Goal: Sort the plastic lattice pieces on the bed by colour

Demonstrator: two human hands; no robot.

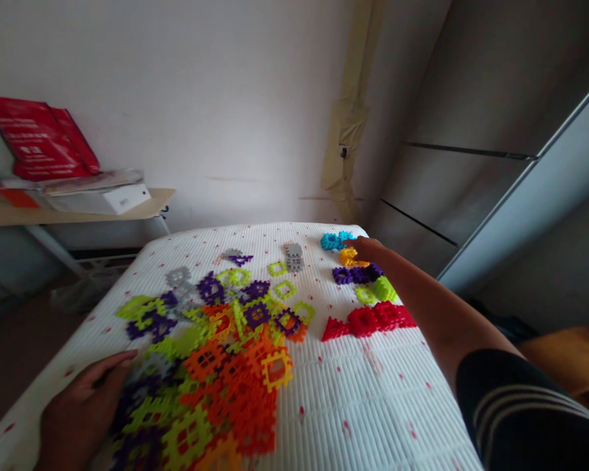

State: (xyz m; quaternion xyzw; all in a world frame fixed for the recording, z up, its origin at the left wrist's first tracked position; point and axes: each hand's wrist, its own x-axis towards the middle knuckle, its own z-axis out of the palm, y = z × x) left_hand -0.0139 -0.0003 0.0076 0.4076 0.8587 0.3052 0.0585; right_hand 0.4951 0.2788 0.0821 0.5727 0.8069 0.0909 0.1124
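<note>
Beyond the crosswise red row [383, 318], the yellow pieces [347, 256] lay just beside the right hand [366, 248], its grip impossible to tell; left of that row, the left hand [82, 407], grip equally unclear, bordered the mixed pile [245, 405].

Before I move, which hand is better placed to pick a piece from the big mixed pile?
Left, probably: the left hand is beside the pile, while the right hand is away by the yellow pieces.
</note>
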